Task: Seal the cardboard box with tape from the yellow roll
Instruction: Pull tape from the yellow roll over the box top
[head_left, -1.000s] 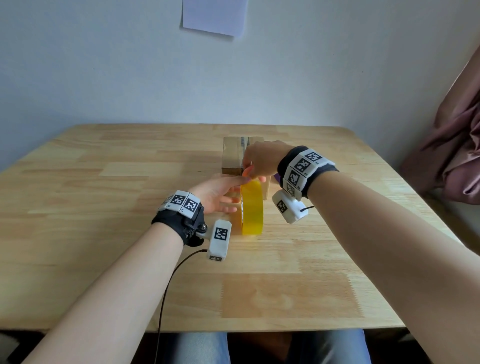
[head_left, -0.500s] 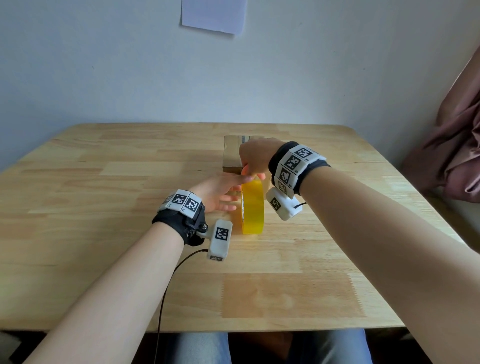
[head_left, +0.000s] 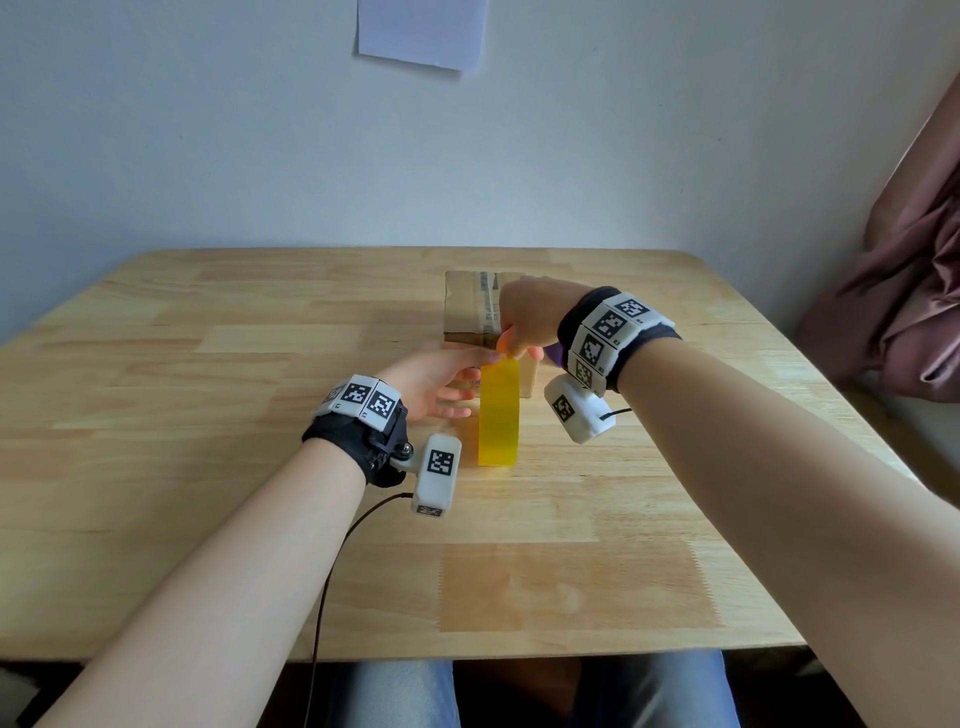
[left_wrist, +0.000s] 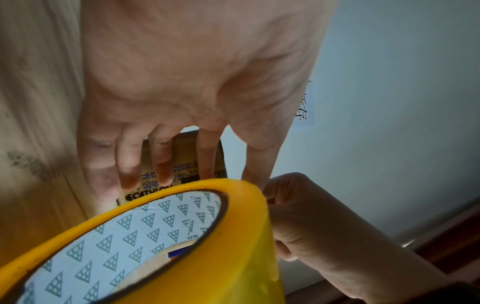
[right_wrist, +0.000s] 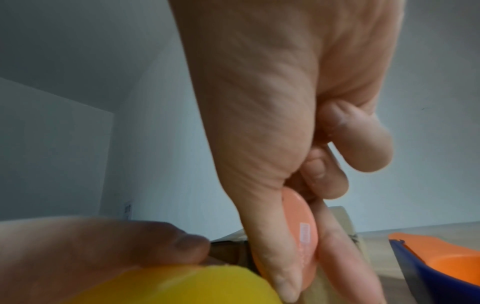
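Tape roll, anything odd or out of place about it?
Nothing stands out. The roll stands on edge on the table before the box, left hand touching it, right hand pinching an orange piece at its top.

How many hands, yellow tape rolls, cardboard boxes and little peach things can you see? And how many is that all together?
hands: 2 (left hand, right hand)
yellow tape roll: 1
cardboard box: 1
peach thing, pinched in the right hand: 1
Total: 5
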